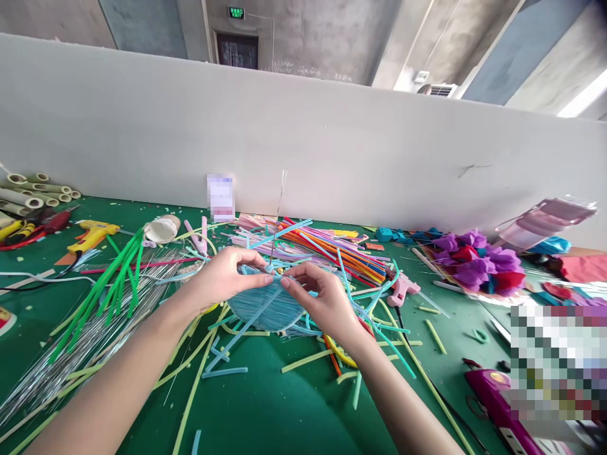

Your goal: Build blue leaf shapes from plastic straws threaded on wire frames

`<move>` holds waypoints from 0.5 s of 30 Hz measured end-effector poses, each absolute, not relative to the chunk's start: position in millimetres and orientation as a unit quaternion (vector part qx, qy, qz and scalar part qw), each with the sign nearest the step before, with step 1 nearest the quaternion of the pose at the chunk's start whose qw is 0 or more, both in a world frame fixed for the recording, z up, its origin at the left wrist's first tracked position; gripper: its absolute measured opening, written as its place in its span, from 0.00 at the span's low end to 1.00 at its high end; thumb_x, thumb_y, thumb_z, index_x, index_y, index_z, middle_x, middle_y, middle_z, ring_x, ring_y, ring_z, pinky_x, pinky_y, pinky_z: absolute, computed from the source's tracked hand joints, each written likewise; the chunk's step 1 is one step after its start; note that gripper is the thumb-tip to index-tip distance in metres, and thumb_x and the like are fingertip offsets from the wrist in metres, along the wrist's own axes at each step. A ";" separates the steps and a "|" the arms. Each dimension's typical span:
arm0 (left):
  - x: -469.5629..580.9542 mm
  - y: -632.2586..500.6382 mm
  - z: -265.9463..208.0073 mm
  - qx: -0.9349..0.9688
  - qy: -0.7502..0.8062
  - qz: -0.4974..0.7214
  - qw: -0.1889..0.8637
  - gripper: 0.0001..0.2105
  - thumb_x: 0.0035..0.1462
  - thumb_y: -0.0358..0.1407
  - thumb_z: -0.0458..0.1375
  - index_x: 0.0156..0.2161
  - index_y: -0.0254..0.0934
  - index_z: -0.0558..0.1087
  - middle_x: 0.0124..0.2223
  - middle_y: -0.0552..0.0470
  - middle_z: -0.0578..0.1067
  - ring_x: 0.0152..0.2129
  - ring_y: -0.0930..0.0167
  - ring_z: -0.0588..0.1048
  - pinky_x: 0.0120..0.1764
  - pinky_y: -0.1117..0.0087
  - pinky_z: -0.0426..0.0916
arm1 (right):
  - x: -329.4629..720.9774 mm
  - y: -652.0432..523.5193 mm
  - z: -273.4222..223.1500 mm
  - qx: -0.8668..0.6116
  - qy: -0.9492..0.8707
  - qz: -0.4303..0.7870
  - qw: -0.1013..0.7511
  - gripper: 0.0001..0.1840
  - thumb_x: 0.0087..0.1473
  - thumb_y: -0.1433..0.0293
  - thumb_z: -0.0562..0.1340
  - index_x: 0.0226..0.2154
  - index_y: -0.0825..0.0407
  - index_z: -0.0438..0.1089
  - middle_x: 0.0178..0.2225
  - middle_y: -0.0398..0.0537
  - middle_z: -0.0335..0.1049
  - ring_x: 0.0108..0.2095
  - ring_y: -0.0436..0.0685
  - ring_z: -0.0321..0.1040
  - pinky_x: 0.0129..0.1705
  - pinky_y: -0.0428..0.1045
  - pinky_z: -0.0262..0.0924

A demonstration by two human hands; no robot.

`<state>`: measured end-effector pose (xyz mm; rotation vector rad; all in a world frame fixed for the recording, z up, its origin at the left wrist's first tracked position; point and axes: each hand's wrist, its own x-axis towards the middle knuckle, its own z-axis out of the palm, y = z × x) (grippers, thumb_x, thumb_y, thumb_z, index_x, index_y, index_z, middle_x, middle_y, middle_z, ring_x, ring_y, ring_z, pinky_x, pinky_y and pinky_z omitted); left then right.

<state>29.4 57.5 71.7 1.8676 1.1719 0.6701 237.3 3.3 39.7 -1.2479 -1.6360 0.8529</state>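
Observation:
My left hand [233, 273] pinches a light blue pipe cleaner [258, 314] near its upper end, thumb and forefinger together. Close beside it, the fingertips of my right hand [325, 296] are closed at the same blue piece. Between the hands rises a thin wire stem [277, 221], nearly upright, its foot at the blue piece. Just under my fingers is a round light blue object [289, 309] with a fine lined surface; my hands cover part of it. Exactly how the pipe cleaner meets the wire is hidden by the fingertips.
Coloured pipe cleaners [351, 256] lie piled behind my hands. Left are green strips [114, 278], silver wires [85, 344] and a yellow glue gun [92, 237]. To the right are a pink glue gun [403, 289], purple flowers [474, 262] and a magenta power strip [497, 398]. A white partition [303, 145] stands behind.

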 end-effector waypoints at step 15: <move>23.0 52.5 50.0 0.550 0.415 0.319 0.651 0.28 0.47 0.43 0.71 0.54 0.39 0.73 0.52 0.43 0.79 0.51 0.55 0.75 0.49 0.60 0.70 | 252.9 17.4 20.7 -0.512 -0.540 0.429 0.512 0.17 0.51 0.59 0.67 0.40 0.52 0.73 0.38 0.49 0.78 0.36 0.57 0.75 0.37 0.50 0.69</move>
